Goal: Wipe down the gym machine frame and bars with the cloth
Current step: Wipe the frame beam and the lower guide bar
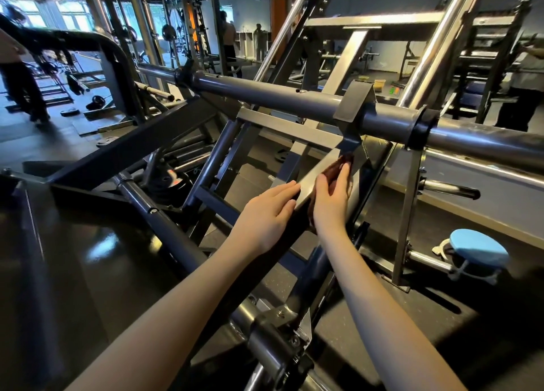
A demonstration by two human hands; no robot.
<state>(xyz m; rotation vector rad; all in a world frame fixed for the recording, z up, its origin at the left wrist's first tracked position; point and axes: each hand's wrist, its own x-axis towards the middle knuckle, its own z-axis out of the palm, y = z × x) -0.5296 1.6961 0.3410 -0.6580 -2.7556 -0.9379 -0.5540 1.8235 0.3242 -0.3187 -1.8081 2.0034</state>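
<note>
Gripping cloth (pixel 341 161) on the bar (pixel 316 174), right fingers (pixel 342 180) curl; left fingers (pixel 281 191) flat along its edge.

On my feed, two bare forearms fill the lower half of the frame. The left forearm (pixel 176 302) comes from the lower left and the right forearm (pixel 379 302) from the lower right, both slim and uncovered to the wrist. Near the centre, the left hand (pixel 269 211) and right hand (pixel 331 202) are bare, with slender fingers and short nails.
</note>
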